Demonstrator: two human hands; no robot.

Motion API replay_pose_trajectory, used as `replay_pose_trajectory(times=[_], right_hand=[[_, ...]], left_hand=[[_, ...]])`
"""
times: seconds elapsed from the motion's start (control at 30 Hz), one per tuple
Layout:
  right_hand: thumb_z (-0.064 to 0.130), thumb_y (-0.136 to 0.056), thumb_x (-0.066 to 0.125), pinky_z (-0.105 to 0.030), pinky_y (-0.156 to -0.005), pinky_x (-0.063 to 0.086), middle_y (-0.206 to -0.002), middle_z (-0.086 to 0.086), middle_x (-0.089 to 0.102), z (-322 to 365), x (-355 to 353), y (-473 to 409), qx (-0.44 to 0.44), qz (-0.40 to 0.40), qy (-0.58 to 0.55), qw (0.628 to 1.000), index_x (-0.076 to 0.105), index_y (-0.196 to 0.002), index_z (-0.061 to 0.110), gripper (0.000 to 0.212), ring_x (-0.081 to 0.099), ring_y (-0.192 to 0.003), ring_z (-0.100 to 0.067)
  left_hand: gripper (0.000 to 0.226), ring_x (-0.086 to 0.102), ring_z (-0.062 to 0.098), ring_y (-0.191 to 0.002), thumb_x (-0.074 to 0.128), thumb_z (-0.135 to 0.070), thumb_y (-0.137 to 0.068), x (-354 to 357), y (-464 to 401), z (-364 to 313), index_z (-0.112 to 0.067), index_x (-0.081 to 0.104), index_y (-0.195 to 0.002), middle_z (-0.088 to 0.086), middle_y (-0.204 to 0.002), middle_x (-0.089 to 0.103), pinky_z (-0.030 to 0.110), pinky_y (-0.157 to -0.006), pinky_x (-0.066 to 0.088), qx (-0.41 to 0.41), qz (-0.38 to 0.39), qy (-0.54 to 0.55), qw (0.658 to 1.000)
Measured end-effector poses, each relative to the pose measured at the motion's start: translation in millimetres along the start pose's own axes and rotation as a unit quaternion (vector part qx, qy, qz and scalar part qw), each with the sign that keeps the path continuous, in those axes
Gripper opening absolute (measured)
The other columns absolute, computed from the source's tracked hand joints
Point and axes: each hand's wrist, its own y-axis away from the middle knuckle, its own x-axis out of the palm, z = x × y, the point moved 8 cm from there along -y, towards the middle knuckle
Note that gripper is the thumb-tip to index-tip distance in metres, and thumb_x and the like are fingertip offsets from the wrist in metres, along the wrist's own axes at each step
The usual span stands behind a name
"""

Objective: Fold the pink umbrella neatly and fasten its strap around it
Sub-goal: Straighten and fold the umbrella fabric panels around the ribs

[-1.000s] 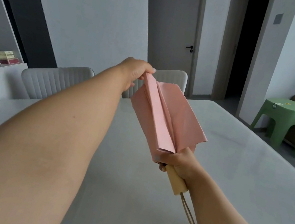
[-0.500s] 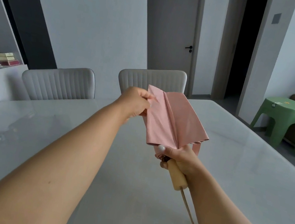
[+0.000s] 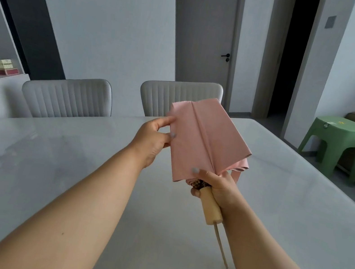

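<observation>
**Pink umbrella held above the counter**

The umbrella is up between both hands. The right hand is wrapped around its wooden handle; the left hand pinches a fabric fold's left edge. A cord dangles below, above the counter.

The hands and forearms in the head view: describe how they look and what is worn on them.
Both forearms are bare up to the frame edge, with no sleeves in view. The left hand and the right hand wear no gloves, and no rings, watch or bracelets are visible. The fingernails carry a pale, greyish-white polish, clearest on the right thumb. A small dark mark sits on the left forearm.
</observation>
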Motion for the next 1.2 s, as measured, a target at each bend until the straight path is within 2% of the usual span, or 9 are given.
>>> replay_pose_trajectory(times=[0.1,0.2,0.3,0.37,0.5,0.6,0.77,0.97,1.2], right_hand=[[0.007,-0.068,0.074,-0.030,-0.050,0.047,-0.073,-0.007,0.066,1,-2,-1,-0.004,-0.013,0.028,1.000,0.061,-0.095,0.005,0.030,0.059,-0.067,-0.024],[0.004,-0.068,0.076,-0.030,-0.051,0.047,-0.072,-0.008,0.065,0,-3,-1,-0.001,-0.025,0.055,0.998,0.061,-0.096,0.002,0.031,0.057,-0.068,-0.025],[0.003,-0.068,0.074,-0.028,-0.048,0.046,-0.070,-0.007,0.064,-1,0,0,0.003,-0.018,0.061,0.998,0.061,-0.096,0.000,0.031,0.058,-0.059,-0.018],[0.000,-0.071,0.073,-0.027,-0.048,0.047,-0.071,-0.009,0.064,-2,3,1,0.008,-0.014,0.076,0.997,0.061,-0.096,-0.002,0.028,0.058,-0.056,-0.016],[0.002,-0.069,0.071,-0.028,-0.048,0.047,-0.072,-0.015,0.063,-3,5,0,0.002,-0.013,0.108,0.994,0.063,-0.087,-0.004,0.020,0.055,-0.054,-0.018],[0.006,-0.064,0.069,-0.028,-0.047,0.046,-0.069,-0.017,0.063,-6,6,-1,0.011,-0.015,0.126,0.992,0.063,-0.081,-0.007,0.022,0.053,-0.051,-0.021],[0.006,-0.062,0.065,-0.031,-0.050,0.045,-0.068,-0.019,0.061,-6,3,-2,0.013,-0.020,0.141,0.990,0.060,-0.081,-0.010,0.025,0.052,-0.056,-0.028],[0.006,-0.062,0.066,-0.032,-0.053,0.050,-0.069,-0.018,0.063,-2,8,2,0.019,-0.005,0.145,0.989,0.060,-0.082,-0.011,0.027,0.057,-0.052,-0.026],[-0.004,-0.064,0.065,-0.053,-0.074,0.060,-0.113,-0.040,0.058,-7,18,6,0.047,0.031,0.042,0.997,0.054,-0.116,-0.009,0.053,0.062,-0.103,-0.051]], left_hand=[[0.048,0.045,0.016,-0.130,0.059,-0.008,-0.094,-3,-9,-12,-0.022,0.053,-0.139,-0.002,-0.143,0.047,0.036,-0.107,0.041,0.030,-0.059,-0.157,0.985],[0.043,0.037,0.026,-0.138,0.049,-0.018,-0.099,9,-7,-46,-0.018,0.048,-0.143,0.004,-0.148,0.043,0.038,-0.114,0.030,0.150,-0.110,-0.347,0.919],[0.049,0.019,0.026,-0.148,0.039,-0.029,-0.104,40,-4,-55,-0.019,0.034,-0.151,0.004,-0.161,0.027,0.040,-0.120,0.015,0.189,-0.079,-0.439,0.875],[0.054,0.007,0.023,-0.151,0.030,-0.037,-0.105,54,-9,-42,-0.018,0.023,-0.155,0.003,-0.164,0.017,0.044,-0.122,0.009,0.149,-0.042,-0.452,0.878],[0.071,-0.015,0.025,-0.151,0.020,-0.052,-0.102,58,-19,-9,-0.013,0.000,-0.158,0.008,-0.166,-0.004,0.042,-0.121,-0.005,0.037,-0.002,-0.378,0.925],[0.072,0.001,0.033,-0.151,0.022,-0.053,-0.102,53,-13,-5,-0.016,-0.005,-0.157,0.010,-0.165,-0.006,0.044,-0.119,0.011,-0.006,-0.034,-0.306,0.951],[0.071,0.048,0.039,-0.124,0.033,-0.056,-0.093,42,-8,5,-0.037,0.001,-0.154,0.014,-0.152,0.033,0.056,-0.104,0.042,-0.066,-0.066,-0.100,0.991],[0.074,0.055,0.033,-0.117,0.041,-0.053,-0.097,33,-9,18,-0.030,0.002,-0.155,0.006,-0.139,0.046,0.055,-0.100,0.047,-0.111,-0.078,0.069,0.988],[0.061,0.059,0.032,-0.113,0.040,-0.052,-0.099,29,-10,27,-0.022,0.027,-0.150,0.011,-0.134,0.054,0.052,-0.094,0.051,-0.119,-0.102,0.116,0.981]])
